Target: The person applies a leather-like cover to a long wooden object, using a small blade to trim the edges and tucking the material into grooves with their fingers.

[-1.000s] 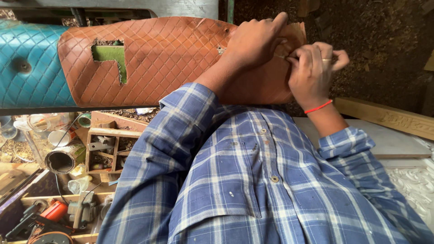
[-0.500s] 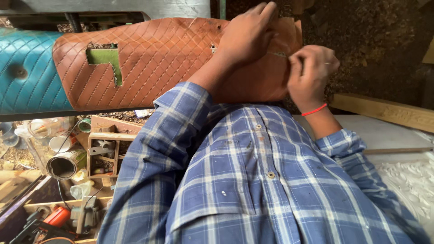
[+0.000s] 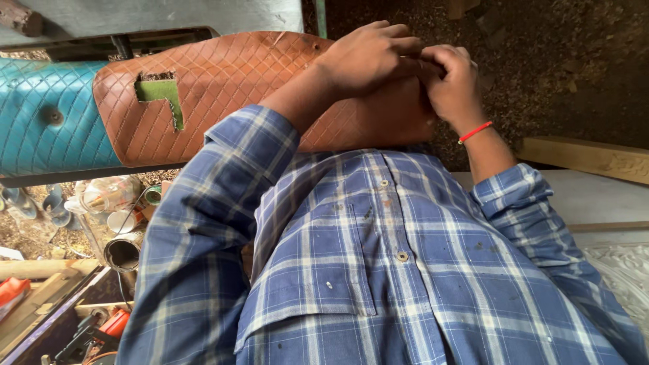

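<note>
While hands [image 3: 412, 67] pinch brown quilted cover [image 3: 223, 94].

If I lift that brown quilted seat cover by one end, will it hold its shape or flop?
The brown quilted cover probably keeps its curve, since it looks moulded over padding. A torn hole shows green beneath, so the skin may rip further. Both the left hand and right hand work its end.

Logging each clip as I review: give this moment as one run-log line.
left hand: on brown quilted seat cover end | right hand: pinching at same end, grip contents hidden | nearby: teal quilted cover, tin can
</note>
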